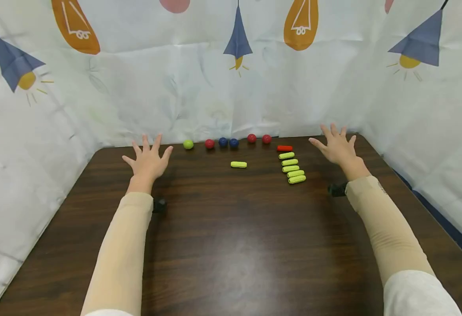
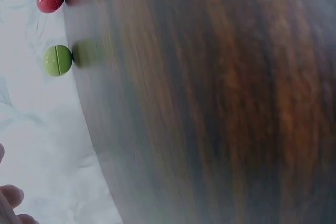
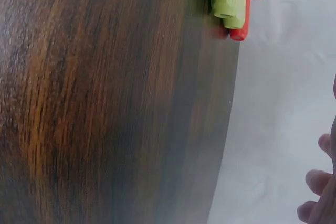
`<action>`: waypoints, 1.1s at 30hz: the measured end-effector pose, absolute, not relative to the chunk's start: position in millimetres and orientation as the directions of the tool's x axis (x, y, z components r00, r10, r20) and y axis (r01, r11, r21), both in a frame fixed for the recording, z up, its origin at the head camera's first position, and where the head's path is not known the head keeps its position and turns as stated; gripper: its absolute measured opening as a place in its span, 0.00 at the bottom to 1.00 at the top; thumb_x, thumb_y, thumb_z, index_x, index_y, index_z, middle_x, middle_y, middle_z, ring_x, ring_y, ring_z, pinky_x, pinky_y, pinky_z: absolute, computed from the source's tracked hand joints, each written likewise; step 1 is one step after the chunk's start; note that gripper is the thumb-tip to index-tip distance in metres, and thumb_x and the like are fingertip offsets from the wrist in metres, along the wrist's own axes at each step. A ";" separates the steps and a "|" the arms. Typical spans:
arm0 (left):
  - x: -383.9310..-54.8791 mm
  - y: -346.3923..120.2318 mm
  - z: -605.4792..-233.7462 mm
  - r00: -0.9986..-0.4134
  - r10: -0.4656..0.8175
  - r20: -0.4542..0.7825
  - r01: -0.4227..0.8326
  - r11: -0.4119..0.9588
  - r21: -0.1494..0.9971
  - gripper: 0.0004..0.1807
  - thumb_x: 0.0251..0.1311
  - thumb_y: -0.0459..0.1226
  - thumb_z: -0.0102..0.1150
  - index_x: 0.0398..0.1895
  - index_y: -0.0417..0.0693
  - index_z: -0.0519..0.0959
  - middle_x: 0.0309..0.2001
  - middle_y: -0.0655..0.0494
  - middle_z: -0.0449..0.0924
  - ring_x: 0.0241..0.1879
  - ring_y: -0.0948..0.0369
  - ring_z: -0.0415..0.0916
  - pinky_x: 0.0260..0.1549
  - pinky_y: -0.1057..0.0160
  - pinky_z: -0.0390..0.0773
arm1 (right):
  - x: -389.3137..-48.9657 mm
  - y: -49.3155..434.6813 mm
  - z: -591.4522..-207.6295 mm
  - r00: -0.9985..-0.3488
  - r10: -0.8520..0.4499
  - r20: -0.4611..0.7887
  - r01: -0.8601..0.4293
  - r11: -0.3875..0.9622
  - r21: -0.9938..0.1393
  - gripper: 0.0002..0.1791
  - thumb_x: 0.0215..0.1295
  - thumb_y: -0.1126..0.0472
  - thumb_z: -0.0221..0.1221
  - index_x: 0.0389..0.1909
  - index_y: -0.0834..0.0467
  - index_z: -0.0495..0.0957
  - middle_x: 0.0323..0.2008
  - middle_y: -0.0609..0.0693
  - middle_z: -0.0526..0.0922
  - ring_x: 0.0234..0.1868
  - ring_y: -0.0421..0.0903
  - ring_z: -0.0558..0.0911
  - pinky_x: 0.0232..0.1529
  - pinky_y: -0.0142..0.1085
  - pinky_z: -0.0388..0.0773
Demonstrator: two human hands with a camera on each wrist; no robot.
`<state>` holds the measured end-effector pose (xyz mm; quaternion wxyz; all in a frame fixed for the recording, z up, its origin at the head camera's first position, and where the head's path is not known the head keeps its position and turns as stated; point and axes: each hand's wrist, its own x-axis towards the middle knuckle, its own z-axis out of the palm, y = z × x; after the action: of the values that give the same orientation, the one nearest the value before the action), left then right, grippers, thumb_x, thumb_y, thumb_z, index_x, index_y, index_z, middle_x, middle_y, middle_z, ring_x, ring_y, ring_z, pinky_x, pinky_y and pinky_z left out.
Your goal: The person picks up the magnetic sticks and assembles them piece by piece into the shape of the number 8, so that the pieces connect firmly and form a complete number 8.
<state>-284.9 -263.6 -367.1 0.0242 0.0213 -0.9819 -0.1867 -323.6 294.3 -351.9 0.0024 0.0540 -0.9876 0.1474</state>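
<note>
My left hand [image 1: 147, 161] is held out with fingers spread at the table's far left, holding nothing. Nearest to it is a green ball [image 1: 188, 144]. Spread the same way, my right hand [image 1: 338, 147] holds nothing at the far right. To its left lie a red ribbed cylinder [image 1: 284, 148] and a slanting column of several yellow-green ribbed cylinders [image 1: 290, 162]. One more yellow-green cylinder [image 1: 238, 164] lies alone nearer the middle. Along the back edge sit a red ball [image 1: 209, 143], two blue balls [image 1: 223, 141] and two more red balls [image 1: 266, 139].
The dark wooden table [image 1: 231, 237] stretches from front to back. A white curtain [image 1: 199, 87] printed with lamps and bulbs hangs behind it and along both sides. A black wrist camera [image 1: 336, 189] sticks out beside the right sleeve, another [image 1: 159, 205] beside the left.
</note>
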 end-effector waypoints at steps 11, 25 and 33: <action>-270.6 -289.9 -358.6 -0.995 -0.067 0.071 -0.036 0.929 0.369 0.47 0.74 0.69 0.24 0.85 0.52 0.37 0.79 0.30 0.29 0.74 0.28 0.19 0.60 0.19 0.27 | -331.3 261.8 -354.9 -0.987 -0.152 0.054 -0.162 0.930 -0.330 0.51 0.74 0.25 0.37 0.83 0.57 0.45 0.80 0.66 0.40 0.77 0.74 0.36 0.68 0.72 0.28; -279.0 -268.1 -357.4 -0.991 -0.054 0.120 -0.001 0.916 0.402 0.43 0.77 0.64 0.32 0.84 0.50 0.47 0.79 0.35 0.50 0.75 0.31 0.44 0.65 0.23 0.41 | -319.0 264.9 -345.8 -0.981 -0.176 0.077 -0.192 0.916 -0.351 0.45 0.79 0.32 0.42 0.82 0.59 0.49 0.80 0.67 0.45 0.77 0.72 0.43 0.70 0.71 0.37; -282.0 -259.1 -357.2 -0.992 -0.059 0.113 -0.010 0.919 0.393 0.40 0.78 0.63 0.31 0.83 0.51 0.52 0.76 0.34 0.58 0.69 0.32 0.59 0.60 0.24 0.54 | -315.0 257.6 -342.0 -0.974 -0.200 0.108 -0.226 0.908 -0.354 0.42 0.80 0.35 0.43 0.80 0.61 0.54 0.77 0.68 0.55 0.75 0.69 0.56 0.70 0.66 0.50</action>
<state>-282.0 -259.1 -357.2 0.0616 0.0176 -0.9777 -0.2000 -315.0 257.6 -342.0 0.0347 0.1091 -0.9760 0.1850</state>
